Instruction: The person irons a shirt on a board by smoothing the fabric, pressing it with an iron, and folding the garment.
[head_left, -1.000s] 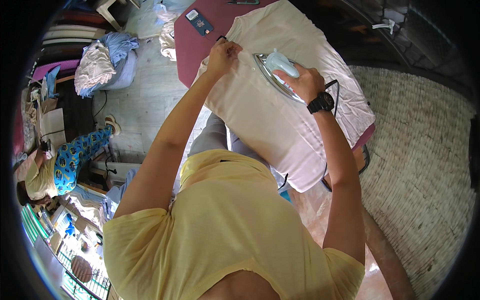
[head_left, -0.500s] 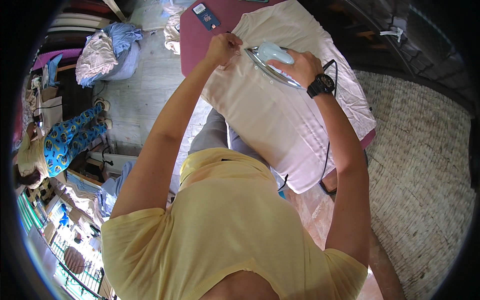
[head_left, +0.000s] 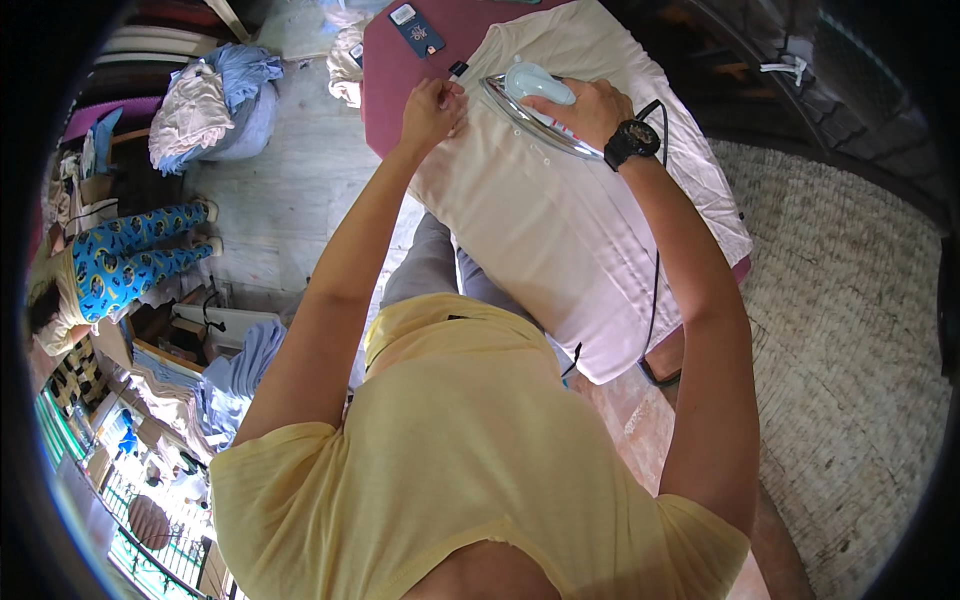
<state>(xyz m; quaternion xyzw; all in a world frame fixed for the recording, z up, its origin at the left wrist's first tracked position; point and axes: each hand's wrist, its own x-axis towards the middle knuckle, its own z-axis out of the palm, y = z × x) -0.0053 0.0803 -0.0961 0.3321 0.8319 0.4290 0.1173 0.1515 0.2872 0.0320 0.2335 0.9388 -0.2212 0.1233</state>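
Note:
My right hand (head_left: 597, 110) is closed around the handle of a clothes iron (head_left: 545, 85) with a pale blue-green top and a shiny metal sole. The iron rests on a cream shirt (head_left: 560, 215) spread over a maroon ironing board (head_left: 385, 105), its tip pointing to the far left. Small buttons lie along the cloth beside the sole. At the shirt's left edge is my left hand (head_left: 428, 118), its fingers loosely bent and apart, with nothing visible between them. A small black tag (head_left: 458, 69) shows on the shirt just beyond that hand.
A dark blue phone-like rectangle (head_left: 415, 30) lies at the board's far left. The iron's black cord (head_left: 655, 290) runs along the shirt's right side. Bundled clothes (head_left: 200, 120) sit on the floor to the left. Another person in blue patterned trousers (head_left: 130, 250) stands there.
The iron has slid slightly up and left with my right hand. My left hand has drawn back toward me, uncovering the black tag. The other person has shifted slightly.

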